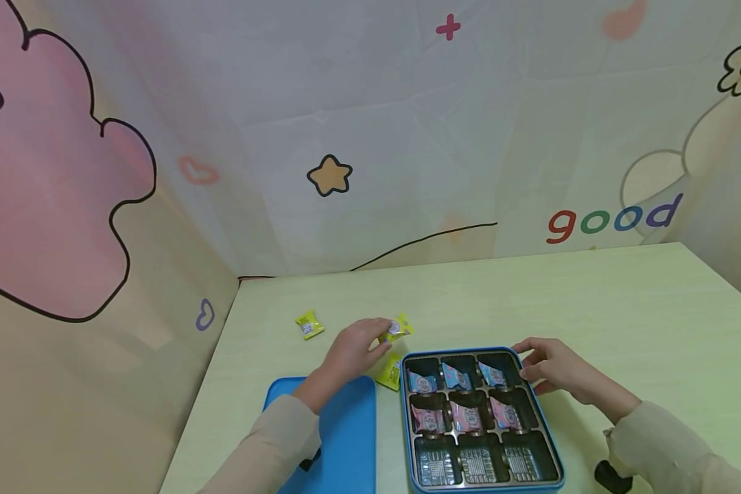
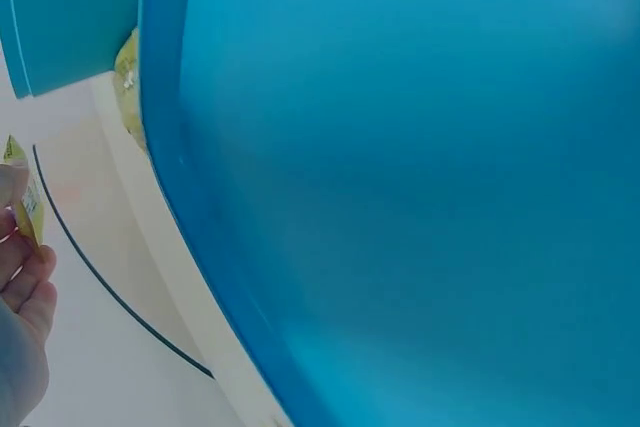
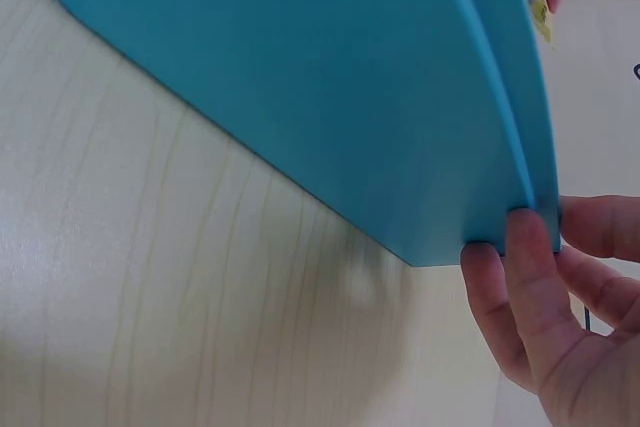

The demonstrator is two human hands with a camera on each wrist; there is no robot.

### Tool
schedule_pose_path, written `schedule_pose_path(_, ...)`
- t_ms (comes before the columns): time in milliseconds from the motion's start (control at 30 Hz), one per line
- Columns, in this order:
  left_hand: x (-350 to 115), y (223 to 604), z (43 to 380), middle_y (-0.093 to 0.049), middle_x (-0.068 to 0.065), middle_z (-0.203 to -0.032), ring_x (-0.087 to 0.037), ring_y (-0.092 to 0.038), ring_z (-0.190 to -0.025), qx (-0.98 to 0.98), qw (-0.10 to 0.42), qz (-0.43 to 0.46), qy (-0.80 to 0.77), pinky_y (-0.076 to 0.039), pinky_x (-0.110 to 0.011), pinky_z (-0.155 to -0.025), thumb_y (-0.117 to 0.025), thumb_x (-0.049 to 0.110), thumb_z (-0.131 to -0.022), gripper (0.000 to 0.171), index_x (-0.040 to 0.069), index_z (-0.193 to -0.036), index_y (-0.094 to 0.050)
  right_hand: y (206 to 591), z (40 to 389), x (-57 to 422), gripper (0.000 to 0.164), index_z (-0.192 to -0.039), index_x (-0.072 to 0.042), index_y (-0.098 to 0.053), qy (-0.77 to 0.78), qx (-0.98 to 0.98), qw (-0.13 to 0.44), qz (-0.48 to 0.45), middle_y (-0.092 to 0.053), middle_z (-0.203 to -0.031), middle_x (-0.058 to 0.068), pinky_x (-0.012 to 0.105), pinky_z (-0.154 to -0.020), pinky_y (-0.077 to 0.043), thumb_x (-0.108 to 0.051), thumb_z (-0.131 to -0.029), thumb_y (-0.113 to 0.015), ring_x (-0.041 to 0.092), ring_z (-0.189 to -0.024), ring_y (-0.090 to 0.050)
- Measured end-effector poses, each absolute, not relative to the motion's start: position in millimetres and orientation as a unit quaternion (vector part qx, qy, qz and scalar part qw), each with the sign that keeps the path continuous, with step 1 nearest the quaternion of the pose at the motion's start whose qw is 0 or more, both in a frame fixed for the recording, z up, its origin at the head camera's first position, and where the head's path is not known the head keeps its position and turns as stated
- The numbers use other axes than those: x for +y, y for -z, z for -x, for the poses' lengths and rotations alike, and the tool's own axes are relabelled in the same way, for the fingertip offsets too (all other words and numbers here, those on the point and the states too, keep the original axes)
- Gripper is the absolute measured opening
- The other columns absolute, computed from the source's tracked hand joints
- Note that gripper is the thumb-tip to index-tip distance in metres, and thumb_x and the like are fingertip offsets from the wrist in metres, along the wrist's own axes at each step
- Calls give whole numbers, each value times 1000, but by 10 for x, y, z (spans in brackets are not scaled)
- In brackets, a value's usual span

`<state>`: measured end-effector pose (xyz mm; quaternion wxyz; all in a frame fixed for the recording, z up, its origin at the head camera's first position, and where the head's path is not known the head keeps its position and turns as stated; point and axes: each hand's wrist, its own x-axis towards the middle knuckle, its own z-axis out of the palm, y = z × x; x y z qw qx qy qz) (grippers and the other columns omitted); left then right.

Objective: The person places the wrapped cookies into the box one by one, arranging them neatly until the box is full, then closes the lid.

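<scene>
Head view: on a pale wooden surface (image 1: pixel 599 302), a blue-rimmed box (image 1: pixel 488 489) with nine compartments stands in front of the person; the back row holds three blue packets (image 1: pixel 456 377), one per compartment, and the middle row three pink packets (image 1: pixel 466 416); no packet shows in the nearest row, so the filling looks about two-thirds done, with three compartments left. The left hand (image 1: pixel 358 346) pinches a yellow packet (image 1: pixel 398 327) just behind the box's left side; a second yellow packet (image 1: pixel 390 372) lies just beside the box, a third (image 1: pixel 309 325) farther left; a blue lid (image 1: pixel 348 439) lies under the left forearm; the right hand (image 1: pixel 552 370) grips the box's far right corner.

Left wrist view: the lid fills most of the frame; at the left edge, thumb and fingers pinch the yellow packet.

Right wrist view: the right fingers curl round the box's corner, some on each side; the pinched packet peeks out beyond.
</scene>
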<state>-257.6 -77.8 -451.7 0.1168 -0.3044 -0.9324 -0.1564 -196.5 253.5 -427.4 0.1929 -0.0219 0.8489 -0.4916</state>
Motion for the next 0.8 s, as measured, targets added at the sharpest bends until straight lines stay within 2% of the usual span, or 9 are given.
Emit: schedule_pose_path(800, -727, 4394, 2325, -57, 0, -122, -15, -52, -113, -920, 120, 345, 143, -46, -29, -89, -58, 31, -84, 43, 14, -123, -53, 4315, 1985, 2557, 45, -123, 8, -38, 496, 846, 194, 26, -52, -89, 13, 36, -63, -52, 1, -80, -51, 18, -75, -55)
